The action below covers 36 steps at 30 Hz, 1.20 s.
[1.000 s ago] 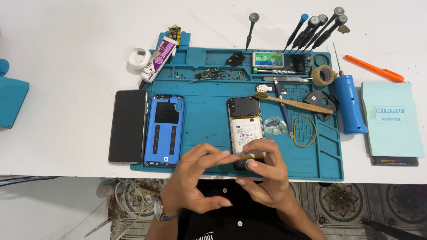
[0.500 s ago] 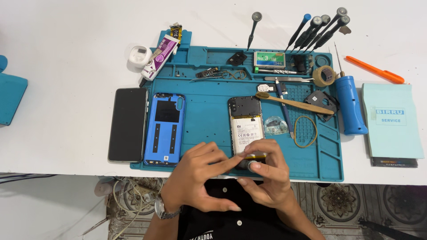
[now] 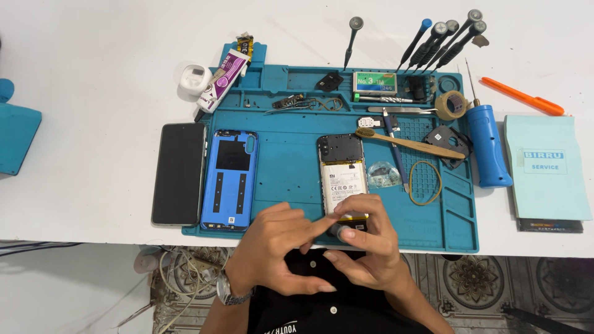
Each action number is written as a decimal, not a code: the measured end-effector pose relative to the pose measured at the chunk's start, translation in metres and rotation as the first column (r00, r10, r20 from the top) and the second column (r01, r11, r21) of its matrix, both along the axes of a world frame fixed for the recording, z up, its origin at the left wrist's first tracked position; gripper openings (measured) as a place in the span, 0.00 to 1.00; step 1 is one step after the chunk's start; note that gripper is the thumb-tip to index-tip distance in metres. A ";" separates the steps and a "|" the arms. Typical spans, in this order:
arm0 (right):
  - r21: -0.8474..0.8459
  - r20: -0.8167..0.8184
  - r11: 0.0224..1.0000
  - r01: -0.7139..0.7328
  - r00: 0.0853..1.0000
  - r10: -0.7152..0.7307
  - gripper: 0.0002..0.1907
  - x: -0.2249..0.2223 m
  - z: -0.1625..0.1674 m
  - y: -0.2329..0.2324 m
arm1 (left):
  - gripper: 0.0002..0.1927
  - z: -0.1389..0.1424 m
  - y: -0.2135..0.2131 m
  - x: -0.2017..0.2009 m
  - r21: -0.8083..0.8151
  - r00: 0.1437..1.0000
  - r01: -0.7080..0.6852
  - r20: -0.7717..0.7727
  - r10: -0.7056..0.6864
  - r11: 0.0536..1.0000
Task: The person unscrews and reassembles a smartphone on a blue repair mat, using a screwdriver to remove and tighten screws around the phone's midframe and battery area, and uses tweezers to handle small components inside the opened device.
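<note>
Both hands meet at the bottom end of the opened phone (image 3: 342, 179), which lies back-up on the teal repair mat (image 3: 291, 167) with its battery exposed. The right hand (image 3: 365, 247) pinches a small dark part against the phone's lower edge, thumb and fingers closed around it, while the left hand (image 3: 278, 250) reaches in with its index fingertip pressing at the same spot; exactly what the part is stays hidden under the fingers. A slip here could bend a connector or nick the battery, since the pressure falls right beside it, and the phone sits near the mat's front edge, so a push could slide it off the table. Just left lie the blue back cover (image 3: 230, 179) and a dark screen (image 3: 179, 173); a bamboo toothbrush (image 3: 408, 143) rests to the right.
</note>
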State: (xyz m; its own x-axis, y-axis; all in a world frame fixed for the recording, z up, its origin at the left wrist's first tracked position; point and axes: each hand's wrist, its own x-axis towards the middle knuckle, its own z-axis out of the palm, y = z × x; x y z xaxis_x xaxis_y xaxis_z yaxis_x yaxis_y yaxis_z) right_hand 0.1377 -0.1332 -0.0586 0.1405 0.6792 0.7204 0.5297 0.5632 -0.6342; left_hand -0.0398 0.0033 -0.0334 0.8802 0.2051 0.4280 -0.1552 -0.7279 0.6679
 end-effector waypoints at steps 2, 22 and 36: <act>0.018 -0.045 1.000 0.017 0.999 -0.016 0.39 -0.001 0.000 0.001 | 0.38 0.001 0.004 -0.003 -0.002 0.998 0.012 0.068 -0.012 1.000; 0.004 -0.020 1.000 -0.005 1.000 0.006 0.39 0.001 0.001 -0.001 | 0.37 0.001 0.003 -0.004 -0.121 0.995 0.003 0.097 0.008 0.993; 0.001 0.019 1.000 0.007 1.000 -0.007 0.39 0.002 0.004 -0.002 | 0.41 0.001 0.000 -0.005 -0.168 0.996 -0.048 0.060 0.059 0.985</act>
